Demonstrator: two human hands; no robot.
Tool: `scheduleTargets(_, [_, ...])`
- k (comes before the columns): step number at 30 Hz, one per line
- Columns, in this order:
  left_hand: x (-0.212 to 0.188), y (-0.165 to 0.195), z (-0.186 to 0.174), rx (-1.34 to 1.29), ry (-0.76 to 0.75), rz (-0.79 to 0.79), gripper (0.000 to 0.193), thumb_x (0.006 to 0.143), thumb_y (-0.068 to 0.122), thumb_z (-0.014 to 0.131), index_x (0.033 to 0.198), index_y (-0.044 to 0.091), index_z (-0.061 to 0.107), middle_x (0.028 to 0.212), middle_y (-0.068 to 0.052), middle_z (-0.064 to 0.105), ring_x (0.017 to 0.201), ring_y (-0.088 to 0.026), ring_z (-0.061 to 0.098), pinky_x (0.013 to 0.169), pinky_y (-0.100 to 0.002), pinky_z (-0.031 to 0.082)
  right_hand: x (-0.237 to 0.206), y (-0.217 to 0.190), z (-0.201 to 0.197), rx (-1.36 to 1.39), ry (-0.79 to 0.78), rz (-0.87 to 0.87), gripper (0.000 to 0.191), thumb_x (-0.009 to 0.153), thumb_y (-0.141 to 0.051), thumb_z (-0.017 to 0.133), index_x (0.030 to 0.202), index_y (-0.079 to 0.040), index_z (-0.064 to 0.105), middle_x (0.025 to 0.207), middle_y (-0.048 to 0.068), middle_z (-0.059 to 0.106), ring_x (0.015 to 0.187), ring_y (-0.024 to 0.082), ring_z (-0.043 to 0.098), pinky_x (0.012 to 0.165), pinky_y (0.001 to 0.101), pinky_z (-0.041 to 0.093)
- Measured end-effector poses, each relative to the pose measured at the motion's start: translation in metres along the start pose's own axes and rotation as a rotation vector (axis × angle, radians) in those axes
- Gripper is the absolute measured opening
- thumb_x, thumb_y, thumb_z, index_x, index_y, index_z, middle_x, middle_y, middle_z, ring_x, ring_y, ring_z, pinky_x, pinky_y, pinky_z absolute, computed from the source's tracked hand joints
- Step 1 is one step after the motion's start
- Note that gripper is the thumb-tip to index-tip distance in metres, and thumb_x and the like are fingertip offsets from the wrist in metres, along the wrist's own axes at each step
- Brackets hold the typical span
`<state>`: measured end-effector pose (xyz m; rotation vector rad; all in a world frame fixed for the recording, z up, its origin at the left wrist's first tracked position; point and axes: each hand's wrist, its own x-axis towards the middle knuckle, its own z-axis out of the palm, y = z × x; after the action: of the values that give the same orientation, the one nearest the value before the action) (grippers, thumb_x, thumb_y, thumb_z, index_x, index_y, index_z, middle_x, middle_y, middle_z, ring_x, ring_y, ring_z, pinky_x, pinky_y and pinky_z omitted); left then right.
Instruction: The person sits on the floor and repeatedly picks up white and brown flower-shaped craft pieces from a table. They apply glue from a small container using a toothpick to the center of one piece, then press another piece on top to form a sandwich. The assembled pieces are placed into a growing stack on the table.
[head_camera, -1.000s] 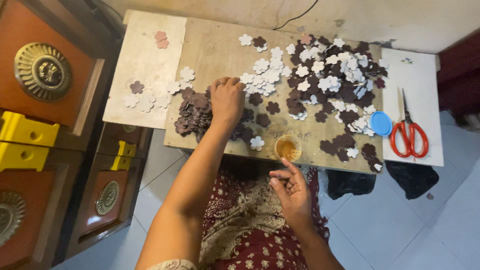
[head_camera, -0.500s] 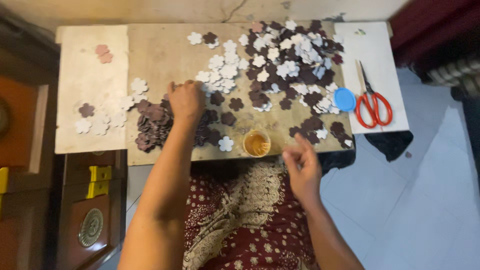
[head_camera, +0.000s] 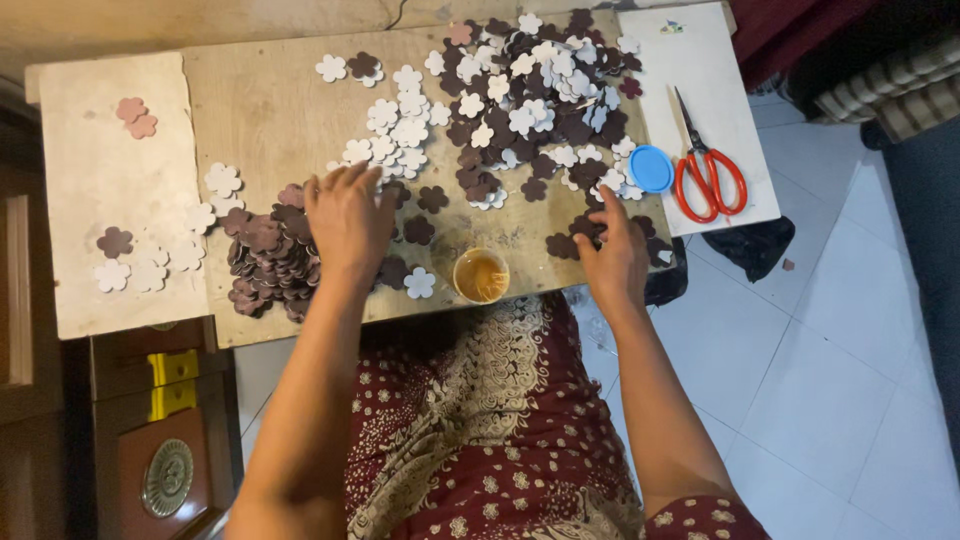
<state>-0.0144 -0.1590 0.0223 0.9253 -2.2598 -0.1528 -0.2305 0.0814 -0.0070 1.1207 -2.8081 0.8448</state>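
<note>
Crowding is the main hazard on this surface, and it begins at the left edge. White flower cut-outs and one dark piece lie loose on the pale board near the front-left corner, close enough to the rim that a sweep of the forearm could push them off onto the wooden cabinet below. Two pink flowers sit well back from that edge.

Just right of the board, the heap of dark brown flowers leans toward the front edge. The left hand lies flat over its right side, fingers spread and pressing down rather than pinching, so its grip is apart, closed on nothing that I can see. A drag toward the body could spill the heap over the front edge into the lap.

Near the middle of the front edge stands the small open cup of amber glue — between the two wrists, and either one could tip it onto the patterned cloth below.

The right hand rests on dark flowers at the front-right part of the wood, fingers curled down on them; whether it has pinched one I cannot tell. Behind it the big mixed pile fills the back.

Open room is scarce — bare wood at the back-left, and a strip of the white board behind the blue lid and red scissors, whose handles lie near the right edge.
</note>
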Motion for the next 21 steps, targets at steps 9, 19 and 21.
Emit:
scheduleTargets(9, [-0.078, 0.071, -0.035, -0.669, -0.233, -0.220, 0.020, 0.097, 0.009, 0.070, 0.116, 0.009, 0.076, 0.115, -0.010, 0.077, 0.096, -0.020, 0.077, 0.087, -0.031, 0.062, -0.017, 0.001, -0.002, 0.723, 0.022, 0.135, 0.064, 0.094, 0.002, 0.076, 0.151, -0.004, 0.047, 0.097, 0.006, 0.076, 0.079, 0.008, 0.063, 0.073, 0.0240, 0.051])
scheduleTargets(19, [-0.146, 0.079, -0.064, -0.708, -0.422, -0.442, 0.020, 0.093, 0.013, 0.071, 0.111, 0.008, 0.076, 0.105, -0.010, 0.077, 0.084, -0.020, 0.076, 0.076, -0.032, 0.060, -0.009, 0.014, 0.007, 0.374, 0.009, 0.073, 0.080, 0.086, -0.001, 0.079, 0.156, -0.009, 0.039, 0.116, 0.010, 0.074, 0.094, 0.017, 0.071, 0.083, 0.0304, 0.058])
scheduleTargets(21, [-0.161, 0.072, -0.069, -0.684, -0.453, -0.508, 0.020, 0.093, 0.014, 0.070, 0.111, 0.009, 0.077, 0.105, -0.010, 0.078, 0.086, -0.020, 0.076, 0.077, -0.032, 0.060, -0.015, 0.011, 0.006, 0.224, -0.113, 0.057, 0.088, 0.080, -0.006, 0.085, 0.155, -0.016, 0.040, 0.112, 0.010, 0.076, 0.092, 0.020, 0.071, 0.085, 0.0333, 0.057])
